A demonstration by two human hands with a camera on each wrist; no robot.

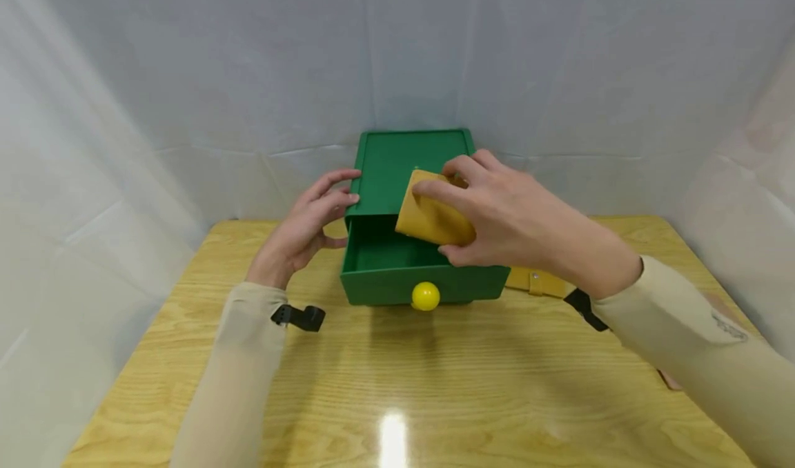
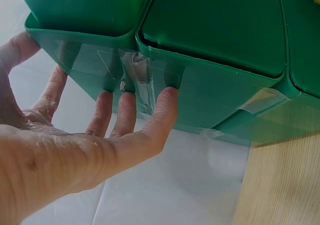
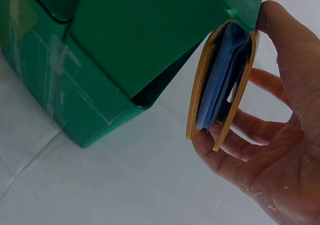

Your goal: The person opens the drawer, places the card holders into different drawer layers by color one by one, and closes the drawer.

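A green box [image 1: 413, 161] with a pulled-out drawer [image 1: 385, 271] stands at the back of the wooden table; the drawer front carries a yellow knob [image 1: 425, 296]. My right hand [image 1: 497, 212] grips a tan folded wallet [image 1: 431, 216] above the open drawer. In the right wrist view the wallet [image 3: 220, 85] shows a blue lining between its tan covers, held by the thumb and fingers [image 3: 272, 82]. My left hand [image 1: 310, 223] rests with straight fingers against the box's left side; in the left wrist view its fingertips [image 2: 165, 102] touch the green wall [image 2: 200, 85].
A tan strap-like object [image 1: 537, 281] lies on the table [image 1: 435, 385] behind my right wrist, right of the drawer. White sheeting [image 1: 186, 74] closes off the back and both sides. Tape shows on the box's side [image 2: 140, 80].
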